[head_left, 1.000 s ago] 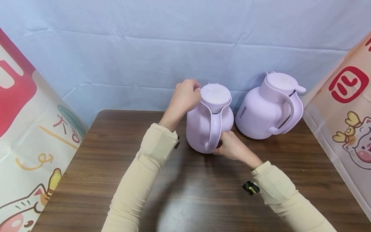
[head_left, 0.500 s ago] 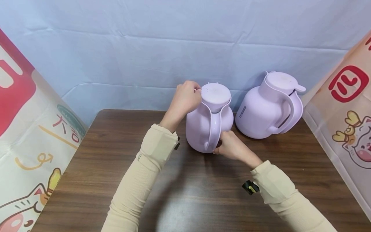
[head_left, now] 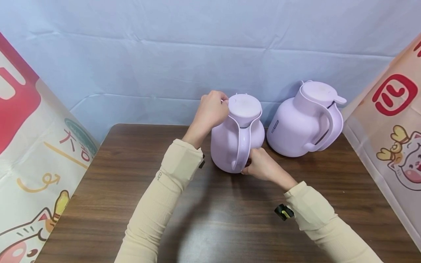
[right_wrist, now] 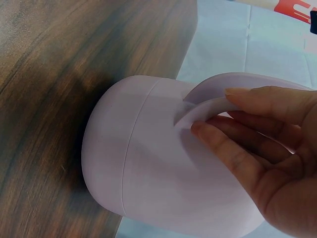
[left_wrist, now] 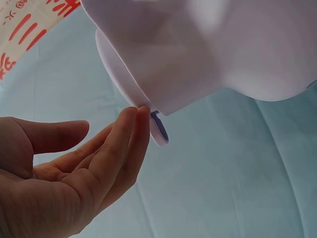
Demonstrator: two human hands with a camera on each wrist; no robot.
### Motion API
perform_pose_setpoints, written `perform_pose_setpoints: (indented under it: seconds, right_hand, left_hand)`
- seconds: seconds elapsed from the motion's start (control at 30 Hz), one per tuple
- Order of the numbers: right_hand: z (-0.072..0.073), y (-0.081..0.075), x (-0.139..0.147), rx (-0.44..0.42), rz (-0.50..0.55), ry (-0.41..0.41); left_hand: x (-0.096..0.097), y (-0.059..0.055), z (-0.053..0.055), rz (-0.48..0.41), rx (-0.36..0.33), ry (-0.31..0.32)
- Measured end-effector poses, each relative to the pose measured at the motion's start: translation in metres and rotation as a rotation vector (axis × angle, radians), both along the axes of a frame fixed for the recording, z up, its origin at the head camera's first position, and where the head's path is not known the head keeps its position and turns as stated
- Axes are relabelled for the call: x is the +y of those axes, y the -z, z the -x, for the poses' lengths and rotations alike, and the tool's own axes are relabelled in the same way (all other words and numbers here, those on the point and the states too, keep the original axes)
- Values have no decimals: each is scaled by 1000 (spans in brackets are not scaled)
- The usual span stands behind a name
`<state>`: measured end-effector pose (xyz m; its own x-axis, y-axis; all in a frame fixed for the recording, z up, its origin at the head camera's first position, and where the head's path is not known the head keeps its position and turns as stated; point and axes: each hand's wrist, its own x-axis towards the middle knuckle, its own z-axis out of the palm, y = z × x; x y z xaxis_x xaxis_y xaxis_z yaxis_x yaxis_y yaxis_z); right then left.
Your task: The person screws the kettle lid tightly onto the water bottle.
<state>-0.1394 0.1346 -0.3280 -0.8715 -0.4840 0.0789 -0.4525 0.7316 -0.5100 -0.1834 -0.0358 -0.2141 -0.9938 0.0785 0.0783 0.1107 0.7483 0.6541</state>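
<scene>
A lilac thermos jug [head_left: 220, 146] stands upright on the wooden table, its handle [head_left: 244, 146] facing me. Its round lid [head_left: 245, 106] lies flat on top. My left hand [head_left: 212, 109] reaches to the lid's left edge. In the left wrist view the fingertips [left_wrist: 142, 110] touch the rim beside a small tab, and the thumb [left_wrist: 59, 136] stays apart. Low on the handle, my right hand [head_left: 263, 164] pinches the lower end between thumb and fingers, as the right wrist view shows. Part of that grip is hidden behind the handle in the head view.
A second lilac jug [head_left: 292, 128] stands close on the right, its lid tab pointing right. The brown table [head_left: 148, 164] meets a pale blue cloth [head_left: 164, 65] at the back. Printed panels [head_left: 394, 138] flank both sides.
Almost nothing differs. Both hands keep their places at the lid's edge and the handle, and the jug stays where it stood.
</scene>
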Motion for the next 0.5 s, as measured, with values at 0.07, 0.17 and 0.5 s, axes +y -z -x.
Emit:
perform_pose_setpoints:
  seconds: [0.07, 0.17, 0.5]
  right_hand:
    - [0, 0, 0, -2, 0, 1]
    - [0, 0, 0, -2, 3, -1]
    - [0, 0, 0, -5, 7, -1]
  left_hand:
    - [0, 0, 1, 1, 2, -1]
    - [0, 0, 2, -5, -4, -6]
    - [4, 3, 8, -14, -15, 6]
